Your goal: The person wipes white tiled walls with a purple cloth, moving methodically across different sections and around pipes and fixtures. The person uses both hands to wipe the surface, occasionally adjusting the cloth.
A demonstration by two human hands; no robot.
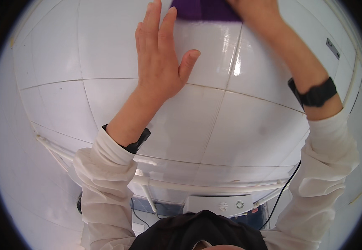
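Observation:
My left hand (160, 59) lies back-up over glossy white tiles (156, 125), thumb spread wide and nothing held. Its index fingertip is at the left edge of a purple cloth (206, 11), which the top of the view cuts off. At the cloth's right side is my right hand (257, 9), slightly blurred. Its fingers run out of view, so its hold on the cloth is hidden. Each wrist wears a black band, the right one (318, 93) in full sight and the left one (137, 140) partly under a white sleeve.
A white pipe (206, 188) runs across below the tiles. Beneath it sits a white appliance (210, 204) with a dial and a round vent. A black cable (282, 190) hangs near my right sleeve. A small grey plate (333, 48) is on the tiles at right.

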